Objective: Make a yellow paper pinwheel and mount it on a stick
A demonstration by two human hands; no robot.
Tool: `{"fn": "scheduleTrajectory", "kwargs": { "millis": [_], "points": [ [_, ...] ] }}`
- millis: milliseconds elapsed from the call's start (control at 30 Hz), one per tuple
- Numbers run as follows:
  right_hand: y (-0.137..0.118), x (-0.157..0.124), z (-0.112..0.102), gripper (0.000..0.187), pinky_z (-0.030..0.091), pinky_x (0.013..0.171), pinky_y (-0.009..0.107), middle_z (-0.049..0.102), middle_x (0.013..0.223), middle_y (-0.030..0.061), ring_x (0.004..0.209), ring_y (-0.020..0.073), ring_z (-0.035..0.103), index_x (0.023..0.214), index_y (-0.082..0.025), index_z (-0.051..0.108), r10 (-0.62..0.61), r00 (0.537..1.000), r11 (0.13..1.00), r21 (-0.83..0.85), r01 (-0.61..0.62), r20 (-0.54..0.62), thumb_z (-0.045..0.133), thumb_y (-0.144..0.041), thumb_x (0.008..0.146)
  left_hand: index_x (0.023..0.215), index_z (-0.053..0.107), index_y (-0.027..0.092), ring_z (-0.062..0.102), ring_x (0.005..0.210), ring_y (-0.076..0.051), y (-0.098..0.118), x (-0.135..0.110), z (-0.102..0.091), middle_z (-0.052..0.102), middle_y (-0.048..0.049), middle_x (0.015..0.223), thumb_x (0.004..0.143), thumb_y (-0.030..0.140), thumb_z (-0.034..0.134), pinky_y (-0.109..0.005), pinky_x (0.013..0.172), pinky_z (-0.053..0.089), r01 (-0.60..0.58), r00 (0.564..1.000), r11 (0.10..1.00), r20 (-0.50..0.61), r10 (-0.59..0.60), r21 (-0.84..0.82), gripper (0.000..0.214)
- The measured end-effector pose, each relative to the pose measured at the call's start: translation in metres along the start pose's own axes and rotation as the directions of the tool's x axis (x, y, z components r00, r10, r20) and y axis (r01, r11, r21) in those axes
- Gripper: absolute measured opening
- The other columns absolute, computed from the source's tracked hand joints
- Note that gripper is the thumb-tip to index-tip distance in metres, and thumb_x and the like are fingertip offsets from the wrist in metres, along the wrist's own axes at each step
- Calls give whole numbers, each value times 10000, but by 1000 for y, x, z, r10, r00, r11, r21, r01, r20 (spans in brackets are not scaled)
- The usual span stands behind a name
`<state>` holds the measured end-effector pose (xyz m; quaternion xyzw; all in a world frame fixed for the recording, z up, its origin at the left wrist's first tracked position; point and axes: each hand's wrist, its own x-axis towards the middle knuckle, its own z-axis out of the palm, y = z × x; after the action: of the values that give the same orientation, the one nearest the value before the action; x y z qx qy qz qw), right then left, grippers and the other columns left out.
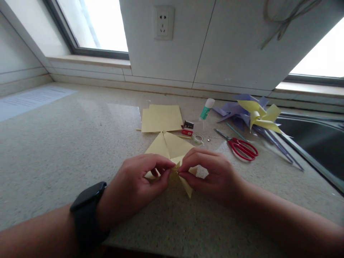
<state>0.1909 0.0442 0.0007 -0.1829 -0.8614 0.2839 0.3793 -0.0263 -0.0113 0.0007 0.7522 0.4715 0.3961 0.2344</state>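
Head: paper (pixel 177 146) seemingly pinched between left hand (pixel 139 179), right hand (pixel 216 170).

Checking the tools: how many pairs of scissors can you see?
1: the red-handled scissors, on the counter beyond the right hand. Any more could be hidden under the yellow paper.

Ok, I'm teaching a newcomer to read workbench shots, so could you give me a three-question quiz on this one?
1. On which side is the watch worn?
2. True or false: the scissors lie nearer the left hand than the right hand.
3. Both hands' fingers meet at: a) the glue stick, b) the yellow paper, c) the tape roll.

Key: 1. Left. 2. False. 3. b.
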Motion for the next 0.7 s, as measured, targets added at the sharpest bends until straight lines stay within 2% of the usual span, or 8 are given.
{"fn": "scheduleTrajectory", "kwargs": {
  "millis": [700],
  "points": [
    [-2,0,2,84,492,628,224,661,757,-11,677,97,608,833,-188,651,92,994,994,-55,-95,-63,712,-131,828,957,694,233,672,733,-99,-2,-4,0,733,46,835,869,146,651,-205,682,528,-39,999,999,25,38,23,131]
  ]
}}
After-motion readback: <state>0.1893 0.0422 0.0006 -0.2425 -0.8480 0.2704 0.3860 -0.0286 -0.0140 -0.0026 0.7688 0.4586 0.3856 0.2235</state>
